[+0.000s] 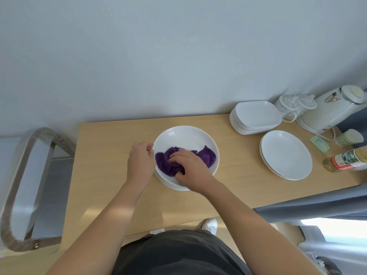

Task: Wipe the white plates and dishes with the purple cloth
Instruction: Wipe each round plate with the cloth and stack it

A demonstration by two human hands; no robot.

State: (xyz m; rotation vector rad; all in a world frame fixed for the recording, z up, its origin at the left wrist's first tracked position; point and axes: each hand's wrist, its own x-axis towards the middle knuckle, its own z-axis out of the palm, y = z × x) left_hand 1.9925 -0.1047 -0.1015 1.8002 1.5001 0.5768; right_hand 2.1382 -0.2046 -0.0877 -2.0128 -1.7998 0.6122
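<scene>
- The left hand [140,155] pinches the left rim of a white plate [184,135] with curled fingers.
- The right hand [190,167] lies inside the plate, its fingers bunched on the purple cloth [208,157], grasping it.
- The cloth lies crumpled in the near half of the plate.
- The plate tops a low stack [170,186] on the tabletop [111,155].
- To the right, well apart, lie two round plates [286,153]; behind them stands a pile of square dishes [256,116].
- A kettle [333,110] and a bottle [349,160] sit at the far right.
</scene>
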